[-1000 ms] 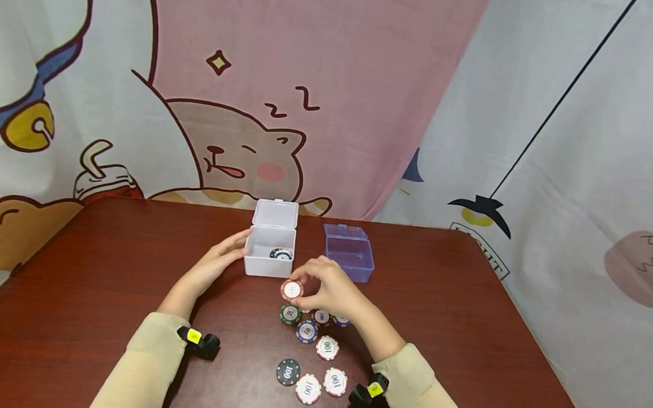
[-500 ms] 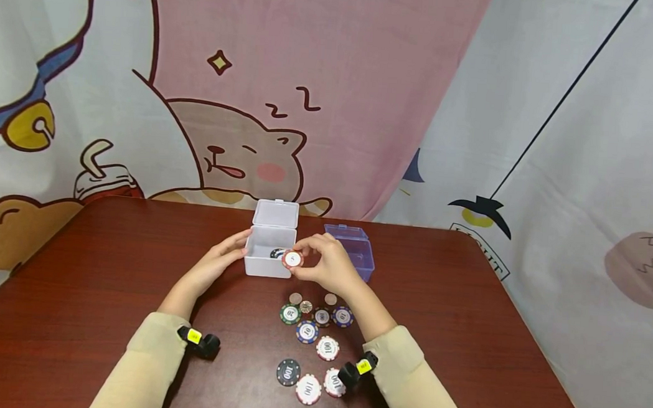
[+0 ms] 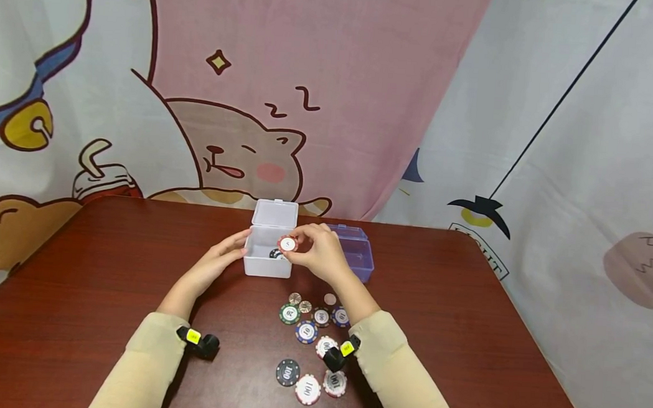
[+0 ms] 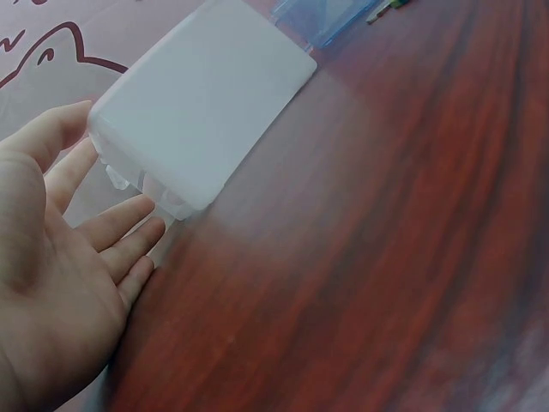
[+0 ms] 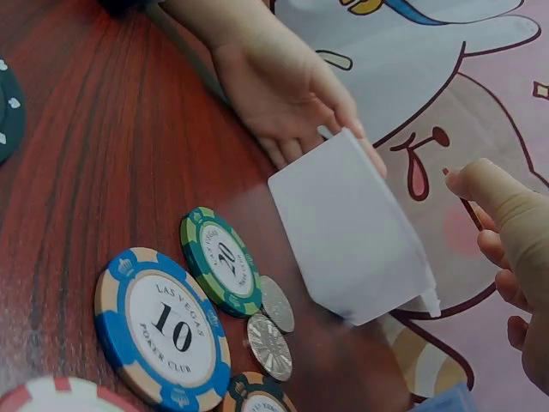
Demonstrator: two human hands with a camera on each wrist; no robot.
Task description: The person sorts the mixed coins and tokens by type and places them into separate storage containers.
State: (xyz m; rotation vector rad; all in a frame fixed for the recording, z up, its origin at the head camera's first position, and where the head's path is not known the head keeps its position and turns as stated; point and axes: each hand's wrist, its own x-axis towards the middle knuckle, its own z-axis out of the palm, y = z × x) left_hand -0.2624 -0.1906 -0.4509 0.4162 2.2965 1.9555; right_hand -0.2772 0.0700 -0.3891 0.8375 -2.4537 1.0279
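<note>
Red chip (image 3: 287,243) shifted, facing head camera

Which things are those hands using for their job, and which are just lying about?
Seem part of the job:
red-edged poker chip, pinched by the right hand
white box, left hand at its side

Lying about for now, though maybe needed later:
loose poker chips
silver coins
translucent blue box
</note>
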